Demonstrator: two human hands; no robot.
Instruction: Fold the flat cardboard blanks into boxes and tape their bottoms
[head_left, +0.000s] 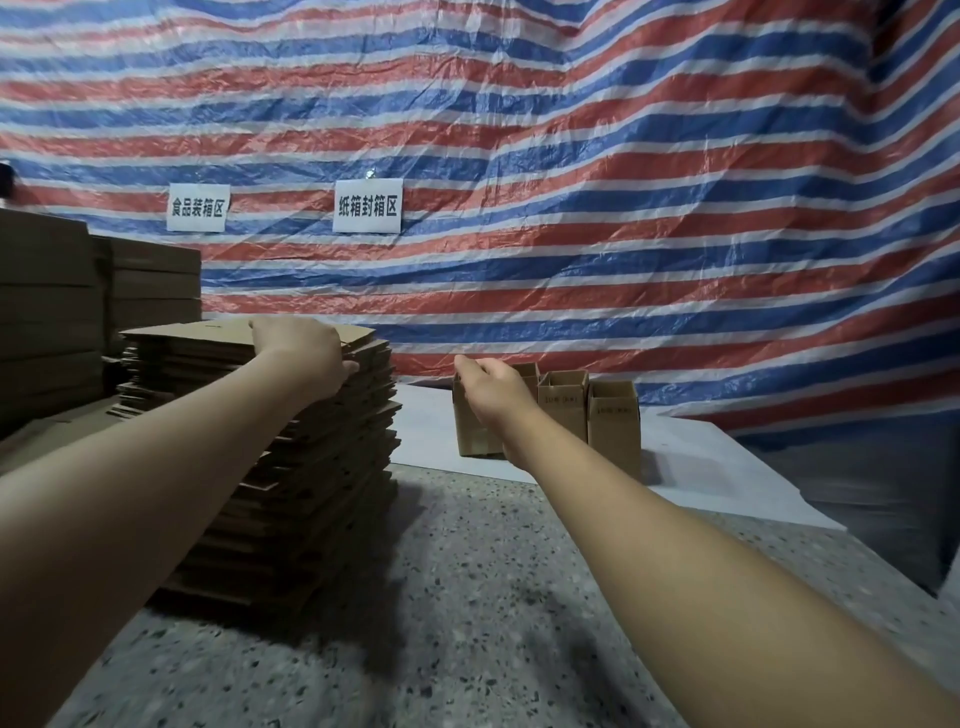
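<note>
Head view: the stack of flat cardboard blanks (291, 447) stands on the speckled table (467, 597) at 9 o'clock. The left hand (306, 358) rests on the top blank, fingers curled over its edge. The right hand (493, 397), loosely curled, hovers before the folded boxes (613, 415) at 1 o'clock; what it holds cannot be determined.
</note>
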